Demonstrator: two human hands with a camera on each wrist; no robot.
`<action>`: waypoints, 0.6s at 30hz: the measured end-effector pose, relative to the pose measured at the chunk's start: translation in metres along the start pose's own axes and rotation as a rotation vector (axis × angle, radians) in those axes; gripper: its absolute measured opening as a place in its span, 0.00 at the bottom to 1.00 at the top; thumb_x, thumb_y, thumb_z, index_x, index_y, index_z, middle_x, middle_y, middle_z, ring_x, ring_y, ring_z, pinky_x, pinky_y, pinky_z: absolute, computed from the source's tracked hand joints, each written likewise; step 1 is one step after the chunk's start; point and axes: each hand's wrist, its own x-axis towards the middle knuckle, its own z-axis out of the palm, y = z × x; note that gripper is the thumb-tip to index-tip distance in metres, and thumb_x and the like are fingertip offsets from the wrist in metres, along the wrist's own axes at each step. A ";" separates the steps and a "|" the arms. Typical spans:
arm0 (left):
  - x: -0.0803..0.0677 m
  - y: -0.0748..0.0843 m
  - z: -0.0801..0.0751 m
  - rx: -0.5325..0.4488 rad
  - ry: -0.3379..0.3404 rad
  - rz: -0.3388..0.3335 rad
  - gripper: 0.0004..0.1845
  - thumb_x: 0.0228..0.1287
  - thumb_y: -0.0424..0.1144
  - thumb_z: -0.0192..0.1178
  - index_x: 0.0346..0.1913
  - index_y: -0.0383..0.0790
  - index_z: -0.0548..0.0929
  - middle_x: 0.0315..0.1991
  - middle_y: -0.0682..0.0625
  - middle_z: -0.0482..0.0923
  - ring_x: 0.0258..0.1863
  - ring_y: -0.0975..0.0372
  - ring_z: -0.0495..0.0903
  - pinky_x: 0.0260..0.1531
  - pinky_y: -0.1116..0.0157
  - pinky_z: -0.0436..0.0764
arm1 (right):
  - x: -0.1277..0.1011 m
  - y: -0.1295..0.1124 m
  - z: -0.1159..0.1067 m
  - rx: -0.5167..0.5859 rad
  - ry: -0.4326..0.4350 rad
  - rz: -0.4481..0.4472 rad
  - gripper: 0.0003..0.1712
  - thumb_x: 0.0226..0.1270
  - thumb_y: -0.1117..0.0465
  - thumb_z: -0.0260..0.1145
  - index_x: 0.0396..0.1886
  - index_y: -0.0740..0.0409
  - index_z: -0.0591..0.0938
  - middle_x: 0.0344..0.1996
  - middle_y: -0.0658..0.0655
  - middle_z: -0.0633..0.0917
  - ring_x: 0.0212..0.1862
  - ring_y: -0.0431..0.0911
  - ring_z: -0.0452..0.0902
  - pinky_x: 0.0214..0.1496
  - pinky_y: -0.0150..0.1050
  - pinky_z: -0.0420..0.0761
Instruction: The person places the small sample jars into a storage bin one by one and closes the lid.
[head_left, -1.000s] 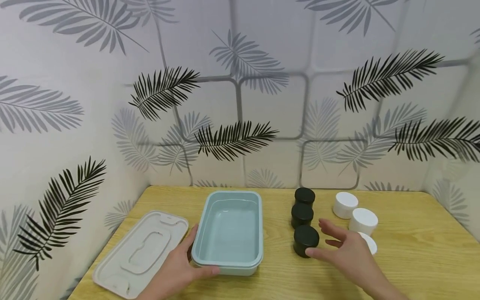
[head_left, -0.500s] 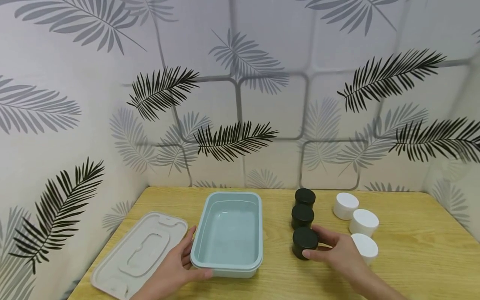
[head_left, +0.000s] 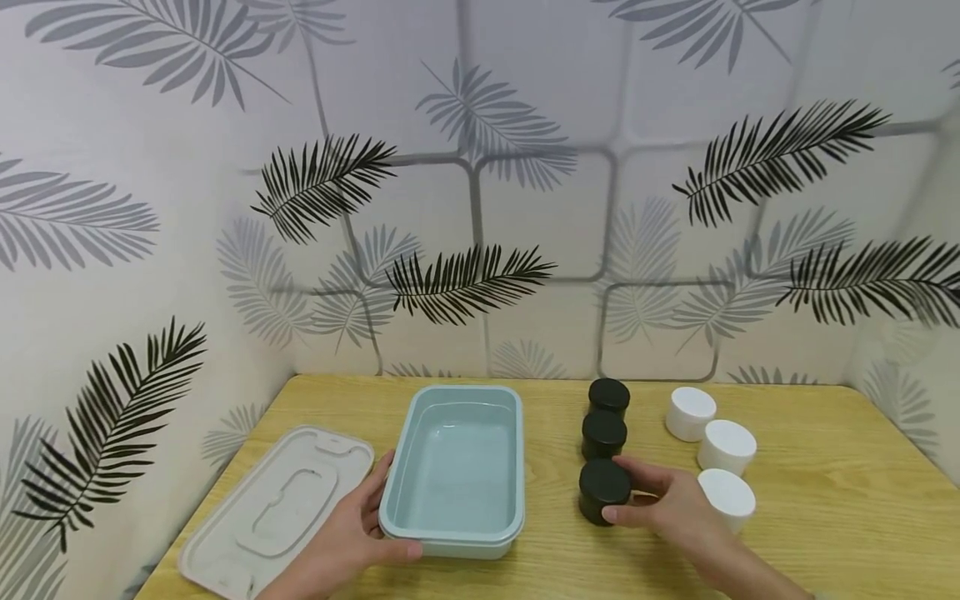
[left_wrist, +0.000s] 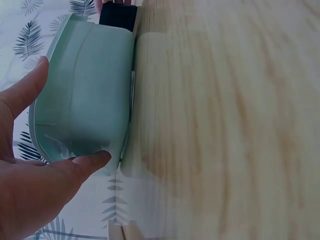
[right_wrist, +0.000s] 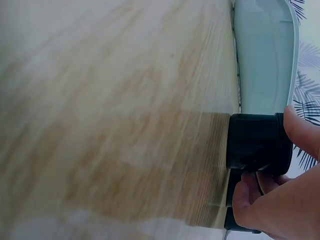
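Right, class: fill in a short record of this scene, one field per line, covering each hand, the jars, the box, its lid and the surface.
Left hand: left hand holds the near corner of the box
Right hand: right hand grips the nearest black jar
Black jars: three in a row, standing upright
White jars: three in a row to their right, nearest white jar beside the right hand
Box: pale green, open, nothing inside
Lid: lid lies flat, left of the box
Surface: wooden table

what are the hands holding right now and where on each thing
The right hand grips the nearest black jar round its side. The left hand holds the blue container at its near left corner.
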 end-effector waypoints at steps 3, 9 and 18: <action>-0.001 0.002 -0.001 0.001 -0.010 -0.016 0.64 0.65 0.35 0.76 0.86 0.42 0.35 0.82 0.31 0.48 0.75 0.41 0.64 0.61 0.64 0.78 | 0.000 0.000 0.000 -0.002 -0.006 -0.004 0.47 0.57 0.63 0.84 0.74 0.68 0.75 0.69 0.68 0.78 0.62 0.60 0.81 0.61 0.50 0.82; 0.002 0.004 0.005 0.046 0.035 -0.008 0.67 0.59 0.37 0.80 0.87 0.44 0.37 0.83 0.34 0.47 0.73 0.44 0.67 0.61 0.64 0.77 | 0.000 0.000 0.001 0.002 -0.012 -0.023 0.45 0.57 0.64 0.84 0.74 0.67 0.75 0.68 0.67 0.79 0.58 0.59 0.84 0.62 0.53 0.81; 0.004 0.003 0.007 0.035 0.055 -0.024 0.67 0.59 0.35 0.80 0.87 0.44 0.37 0.82 0.31 0.51 0.70 0.43 0.71 0.60 0.59 0.80 | 0.000 -0.002 0.003 -0.051 0.003 -0.041 0.46 0.55 0.62 0.86 0.73 0.65 0.77 0.66 0.65 0.81 0.57 0.57 0.85 0.65 0.59 0.76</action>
